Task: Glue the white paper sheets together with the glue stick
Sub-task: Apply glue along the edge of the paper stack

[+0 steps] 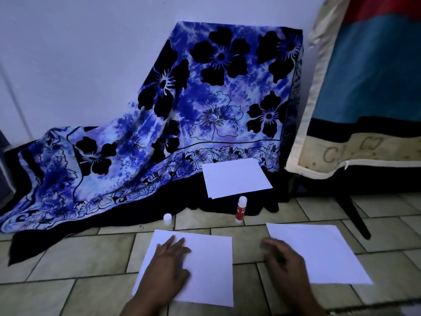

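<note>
**Two sheets on the tiles, glue stick standing uncapped**

The left hand (169, 262) lay flat and open on the left sheet (205, 270), fingers spread toward its upper left corner, gripping nothing. The right hand (283, 262) was blurred; it sat over the floor (68, 265) between the two near sheets, its fingers loosely curled at the left edge of the right sheet (323, 254). Whether it touched that edge could not be told, and nothing showed in its grasp.

Both near sheets rested on the tiled floor, well apart from each other. Beyond them the glue stick (241, 209) stood upright at the cloth's dark hem, red-bodied with its white tip bared. Its white cap (167, 218) stood separately to the left, just above the left sheet's far corner. Behind the glue stick a small stack of white paper (237, 177) lay on the blue flowered cloth (182, 110), which draped down from a raised surface against the wall (68, 53). A mattress (364, 87) leaned at the right.
</note>
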